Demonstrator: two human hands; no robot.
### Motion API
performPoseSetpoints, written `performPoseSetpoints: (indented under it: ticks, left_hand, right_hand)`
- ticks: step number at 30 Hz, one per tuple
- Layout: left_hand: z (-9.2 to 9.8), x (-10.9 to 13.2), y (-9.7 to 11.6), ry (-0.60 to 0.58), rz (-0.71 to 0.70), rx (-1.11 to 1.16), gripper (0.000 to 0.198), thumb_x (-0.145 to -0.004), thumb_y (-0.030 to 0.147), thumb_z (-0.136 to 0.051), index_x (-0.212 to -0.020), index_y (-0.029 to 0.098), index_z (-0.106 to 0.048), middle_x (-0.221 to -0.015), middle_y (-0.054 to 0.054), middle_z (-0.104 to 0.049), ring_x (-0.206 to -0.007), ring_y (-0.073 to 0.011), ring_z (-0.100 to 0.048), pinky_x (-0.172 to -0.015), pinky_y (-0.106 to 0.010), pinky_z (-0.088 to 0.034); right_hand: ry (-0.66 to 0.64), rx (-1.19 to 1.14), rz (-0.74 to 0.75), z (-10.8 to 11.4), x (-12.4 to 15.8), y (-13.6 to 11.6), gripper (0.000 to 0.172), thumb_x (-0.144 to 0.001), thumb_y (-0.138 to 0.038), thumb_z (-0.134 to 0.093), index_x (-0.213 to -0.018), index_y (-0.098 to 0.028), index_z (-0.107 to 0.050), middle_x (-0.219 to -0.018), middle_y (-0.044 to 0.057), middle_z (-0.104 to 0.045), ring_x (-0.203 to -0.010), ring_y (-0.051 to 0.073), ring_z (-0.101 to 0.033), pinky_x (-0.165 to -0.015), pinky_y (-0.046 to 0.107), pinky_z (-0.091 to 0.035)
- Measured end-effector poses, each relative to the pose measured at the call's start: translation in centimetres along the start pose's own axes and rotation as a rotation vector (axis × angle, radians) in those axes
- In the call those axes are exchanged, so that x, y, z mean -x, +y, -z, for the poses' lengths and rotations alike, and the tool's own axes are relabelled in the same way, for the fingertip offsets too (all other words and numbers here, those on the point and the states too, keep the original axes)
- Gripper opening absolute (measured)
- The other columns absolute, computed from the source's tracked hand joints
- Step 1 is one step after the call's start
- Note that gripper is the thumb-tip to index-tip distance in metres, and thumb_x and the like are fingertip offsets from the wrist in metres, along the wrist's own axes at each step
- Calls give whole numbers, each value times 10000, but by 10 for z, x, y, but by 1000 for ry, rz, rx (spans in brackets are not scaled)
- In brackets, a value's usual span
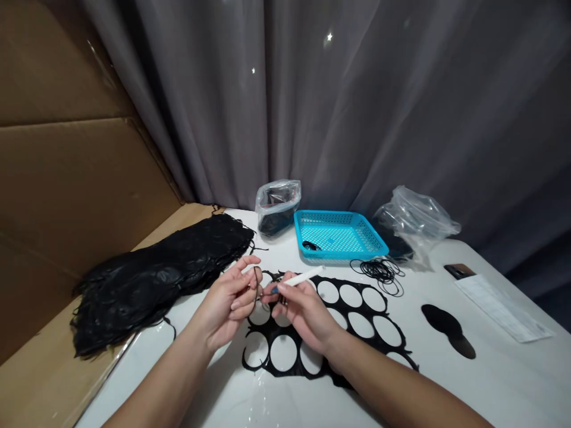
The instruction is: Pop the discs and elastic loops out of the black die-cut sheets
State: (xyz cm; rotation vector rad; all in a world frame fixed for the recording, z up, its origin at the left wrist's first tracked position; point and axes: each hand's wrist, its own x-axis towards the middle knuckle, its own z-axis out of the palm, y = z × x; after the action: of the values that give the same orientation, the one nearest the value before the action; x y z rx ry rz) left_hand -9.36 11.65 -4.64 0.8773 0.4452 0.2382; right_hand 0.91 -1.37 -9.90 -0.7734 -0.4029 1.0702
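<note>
In front of me my left hand (229, 303) is closed on a thin black ring (256, 291), which hangs as a loop at its fingertips. Close beside it, my right hand (307, 315) grips a slim white pen-like tool (307, 275) with a blue part near its lower end. The tool's tip points toward the ring; fingers partly hide whether they touch. Beneath both hands, a black rubbery sheet (373, 346) with rows of large round holes lies flat on the white table (276, 407).
A thick stack of black sheets (160, 273) lies left, by a cardboard box (75, 178). Behind are a blue basket (341, 255) and clear plastic bags (279, 199). Several loose black rings (381, 270), black discs (441, 321), a phone (458, 271) and white paper (502, 306) lie right.
</note>
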Motion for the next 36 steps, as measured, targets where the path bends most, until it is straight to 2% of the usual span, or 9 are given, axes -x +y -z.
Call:
performPoseSetpoints:
  ticks: [5, 10, 13, 18, 21, 24, 27, 31, 36]
  left_hand:
    - [-21, 6, -15, -49, -38, 24, 379, -740, 231, -789, -1026, 202, -543, -748, 67, -500, -369, 24, -176, -298, -84, -146]
    - [-35, 12, -28, -59, -61, -8, 412, -745, 343, -816, -1025, 215, -542, -725, 75, -511, -367, 19, -157, -307, -101, -126]
    - [-35, 9, -34, -53, -107, -134, 386, -811, 432, -752, -1045, 224, -527, -698, 73, -491, -388, -8, -188, -332, -128, -152]
    - [-13, -26, -37, -61, -262, -639, 356, -864, 471, -635, -1062, 196, -527, -748, 9, -591, -582, -108, -486, -541, -217, -401]
    - [3, -53, -31, -63, -300, -765, 312, -855, 429, -614, -1040, 194, -524, -760, -4, -625, -612, -130, -510, -579, -238, -396]
    - [1, -75, -27, -177, -280, -899, 234, -815, 359, -643, -952, 200, -539, -751, -23, -678, -683, -169, -589, -625, -258, -419]
    - [-29, -97, -36, -399, -211, -1024, 143, -791, 281, -673, -861, 188, -590, -709, -32, -701, -655, -183, -626, -598, -265, -430]
    - [-99, -136, -79, -610, -213, -1124, 107, -907, 241, -645, -955, 147, -634, -710, 3, -666, -604, -132, -615, -589, -254, -486]
    - [-180, -190, -138, -644, -381, -1219, 187, -998, 290, -574, -1024, 119, -645, -813, -1, -650, -710, -141, -650, -699, -297, -550]
  right_hand:
    - [-49, -67, -62, -1, 38, -11, 277, -781, -329, -793, -794, -184, -557, -1006, 71, -681, -900, 177, -648, -689, 246, -523]
    - [-52, -66, -30, 6, 47, -13, 219, -802, -292, -774, -782, -183, -585, -983, 68, -666, -873, 164, -616, -708, 248, -515]
    - [-31, -16, -29, 13, 54, -12, 232, -815, -308, -771, -787, -181, -579, -960, 75, -671, -869, 169, -626, -700, 245, -499]
    - [83, 33, -84, 40, 84, -8, 294, -796, -330, -802, -800, -186, -546, -851, 55, -658, -713, 142, -611, -597, 225, -446]
    - [185, 5, -64, 68, 108, -8, 284, -798, -327, -802, -806, -191, -553, -868, 49, -644, -691, 136, -597, -539, 213, -427]
    - [326, 18, 15, 99, 125, -14, 276, -811, -342, -792, -809, -192, -560, -866, 44, -636, -639, 113, -556, -457, 177, -376]
    - [425, 80, 91, 124, 133, -28, 286, -823, -367, -781, -811, -184, -562, -831, 46, -627, -580, 91, -506, -396, 151, -335]
    - [475, 75, 206, 138, 134, -46, 307, -806, -361, -795, -787, -181, -547, -845, 43, -626, -597, 91, -517, -368, 132, -333]
    - [446, 58, 250, 140, 139, -59, 292, -805, -344, -793, -785, -182, -551, -847, 28, -628, -594, 86, -542, -352, 125, -316]
